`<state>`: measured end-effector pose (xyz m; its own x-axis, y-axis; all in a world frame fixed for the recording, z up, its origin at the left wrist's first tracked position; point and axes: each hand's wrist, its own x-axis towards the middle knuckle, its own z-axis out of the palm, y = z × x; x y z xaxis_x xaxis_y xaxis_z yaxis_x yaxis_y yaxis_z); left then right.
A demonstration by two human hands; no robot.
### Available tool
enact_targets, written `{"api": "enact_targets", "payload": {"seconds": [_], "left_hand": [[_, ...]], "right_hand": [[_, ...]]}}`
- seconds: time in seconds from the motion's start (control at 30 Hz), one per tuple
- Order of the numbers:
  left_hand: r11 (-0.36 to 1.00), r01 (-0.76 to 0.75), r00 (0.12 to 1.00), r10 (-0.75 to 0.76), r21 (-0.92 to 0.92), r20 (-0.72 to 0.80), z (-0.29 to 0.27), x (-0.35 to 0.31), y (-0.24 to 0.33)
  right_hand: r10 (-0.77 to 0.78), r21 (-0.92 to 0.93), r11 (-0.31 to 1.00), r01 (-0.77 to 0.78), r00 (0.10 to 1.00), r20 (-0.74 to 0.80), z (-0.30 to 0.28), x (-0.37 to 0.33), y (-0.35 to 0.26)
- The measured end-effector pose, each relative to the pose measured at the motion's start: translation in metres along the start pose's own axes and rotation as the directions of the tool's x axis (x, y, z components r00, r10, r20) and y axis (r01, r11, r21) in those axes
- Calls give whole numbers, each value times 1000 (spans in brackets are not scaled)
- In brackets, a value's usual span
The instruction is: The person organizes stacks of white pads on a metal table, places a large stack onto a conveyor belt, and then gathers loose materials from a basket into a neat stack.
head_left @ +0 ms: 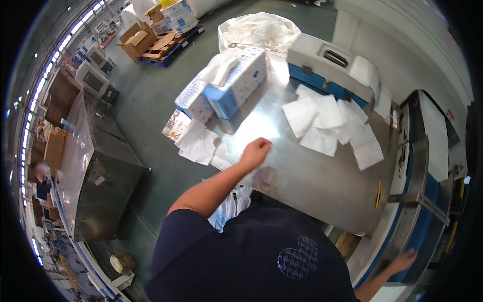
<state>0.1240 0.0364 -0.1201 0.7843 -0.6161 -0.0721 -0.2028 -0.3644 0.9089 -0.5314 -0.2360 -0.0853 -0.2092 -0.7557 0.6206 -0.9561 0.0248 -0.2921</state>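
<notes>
Several loose white sheets (pixel 332 121) are lying overlapped on the metal counter (pixel 307 173), just in front of a grey-and-blue toolbox (pixel 322 64); with nothing visibly weighing them down, a draught or a brushing sleeve could be scattering them. The left hand (pixel 256 153) is hovering over or resting on the counter beside them, curling into a loose fist; whether it is holding anything, I cannot tell. The right hand (pixel 402 260) is extending beside a machine's blue panel (pixel 420 234), looking fairly open and bare; if parts are running there, it could be getting caught. A crumpled sheet (pixel 195 143) is lying at the left edge and may be slipping off, while two patterned packs (pixel 244 80) are standing nearby, where a knock could be tipping one over. The shiny surface is throwing back glare, perhaps masking pale edges. A yellow tool (pixel 379 191) is lying toward the right edge. Beyond, a full white sack (pixel 259 32) is slumping, cartons (pixel 137 40) are sitting by a blue pallet (pixel 188 40) on the green floor (pixel 136 85), and a metal cabinet (pixel 115 186) is standing left.
</notes>
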Motion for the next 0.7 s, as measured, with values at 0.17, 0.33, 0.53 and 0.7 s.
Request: {"api": "enact_targets", "payload": {"seconds": [0.17,0.33,0.53,0.7], "left_hand": [[685,-121,805,491,719,-332,-140,112,11],[598,188,827,332,779,-454,-180,192,45],[858,295,947,-205,421,-247,-199,273,14],[969,70,998,-69,-238,13,-178,264,70]], "right_hand": [[-511,410,848,335,722,467,-4,-99,-282],[-695,667,707,235,409,592,-12,-170,-390],[-785,779,598,189,334,521,-32,-196,-439],[-738,760,648,44,282,613,-26,-211,-434]]}}
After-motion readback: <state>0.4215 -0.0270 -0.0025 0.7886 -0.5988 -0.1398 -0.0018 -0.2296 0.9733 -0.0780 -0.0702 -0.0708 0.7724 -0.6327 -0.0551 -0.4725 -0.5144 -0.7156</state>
